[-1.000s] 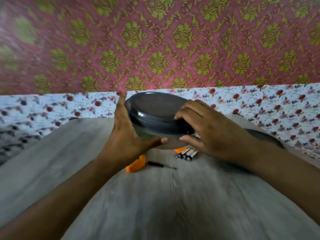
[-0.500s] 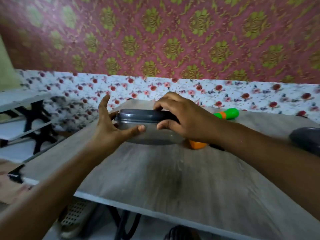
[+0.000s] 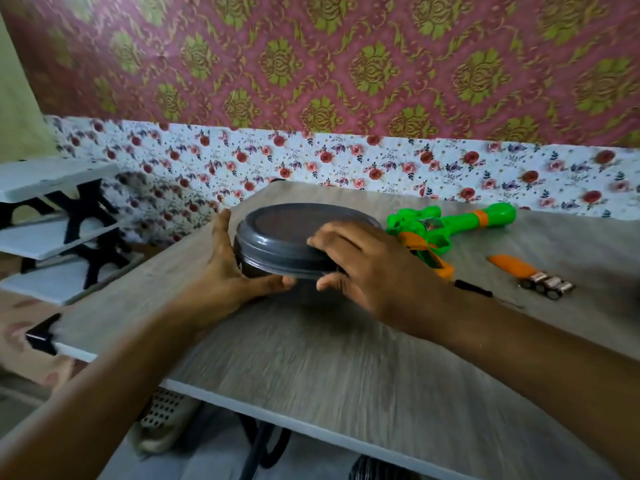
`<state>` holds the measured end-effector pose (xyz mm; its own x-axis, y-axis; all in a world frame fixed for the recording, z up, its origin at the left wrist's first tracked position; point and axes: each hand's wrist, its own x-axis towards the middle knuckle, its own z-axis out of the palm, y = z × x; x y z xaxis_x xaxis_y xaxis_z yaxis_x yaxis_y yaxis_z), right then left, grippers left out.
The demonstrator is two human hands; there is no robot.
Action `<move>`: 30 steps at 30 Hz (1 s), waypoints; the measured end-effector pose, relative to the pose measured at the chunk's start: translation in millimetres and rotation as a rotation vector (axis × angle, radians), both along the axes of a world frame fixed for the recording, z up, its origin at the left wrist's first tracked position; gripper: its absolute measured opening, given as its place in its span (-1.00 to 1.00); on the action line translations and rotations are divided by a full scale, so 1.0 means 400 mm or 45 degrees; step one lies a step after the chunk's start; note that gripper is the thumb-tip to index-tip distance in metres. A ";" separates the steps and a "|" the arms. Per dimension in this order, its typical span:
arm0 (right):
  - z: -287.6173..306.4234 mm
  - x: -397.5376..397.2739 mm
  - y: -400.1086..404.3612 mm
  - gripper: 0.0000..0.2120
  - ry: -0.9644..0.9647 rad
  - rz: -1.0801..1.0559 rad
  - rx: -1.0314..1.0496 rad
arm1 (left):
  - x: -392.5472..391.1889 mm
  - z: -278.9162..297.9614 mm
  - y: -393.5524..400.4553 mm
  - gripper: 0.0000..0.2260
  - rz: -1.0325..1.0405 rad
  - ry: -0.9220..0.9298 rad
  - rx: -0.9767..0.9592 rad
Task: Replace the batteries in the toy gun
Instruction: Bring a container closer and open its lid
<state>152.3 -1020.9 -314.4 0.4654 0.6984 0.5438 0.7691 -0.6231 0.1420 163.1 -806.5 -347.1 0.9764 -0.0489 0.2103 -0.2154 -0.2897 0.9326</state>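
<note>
Both forearms are bare to each hand, left hand point(image 3: 227, 271) and right hand point(image 3: 367, 271), no sleeves.

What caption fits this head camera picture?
Both hands grip a round grey lidded container beside a green-and-orange toy gun on the table.

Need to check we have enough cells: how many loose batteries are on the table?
3, side by side in a row on the grey wood-grain table, right of the black screwdriver. More may be hidden.

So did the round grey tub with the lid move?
Yes. The round grey lidded tub went left: earlier it was right above the small black batteries, now they lie far to its right, beyond the green and orange toy gun.
</note>
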 end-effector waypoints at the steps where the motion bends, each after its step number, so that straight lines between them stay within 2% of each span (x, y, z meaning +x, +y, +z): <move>1: -0.012 0.001 -0.007 -0.56 0.022 0.012 0.019 | 0.002 -0.005 0.000 0.33 -0.014 -0.008 0.017; 3: -0.034 0.011 -0.020 -0.52 0.021 -0.030 0.000 | 0.002 -0.008 -0.010 0.38 -0.049 -0.034 0.081; 7: -0.069 0.045 -0.028 -0.44 0.043 -0.185 -0.124 | 0.010 -0.022 -0.025 0.34 -0.060 -0.076 0.237; 10: -0.060 0.064 -0.037 -0.44 0.045 -0.161 -0.164 | 0.008 -0.027 -0.030 0.35 -0.060 -0.099 0.296; 13: -0.058 0.072 -0.037 -0.50 -0.068 -0.111 -0.200 | 0.006 -0.028 -0.029 0.38 -0.061 -0.101 0.364; 19: -0.069 0.073 -0.024 -0.55 -0.211 -0.062 -0.138 | 0.008 -0.030 -0.031 0.25 -0.004 -0.154 0.381; 30: -0.047 0.067 -0.009 -0.55 -0.289 -0.058 -0.104 | 0.001 -0.029 -0.023 0.23 -0.026 -0.125 0.382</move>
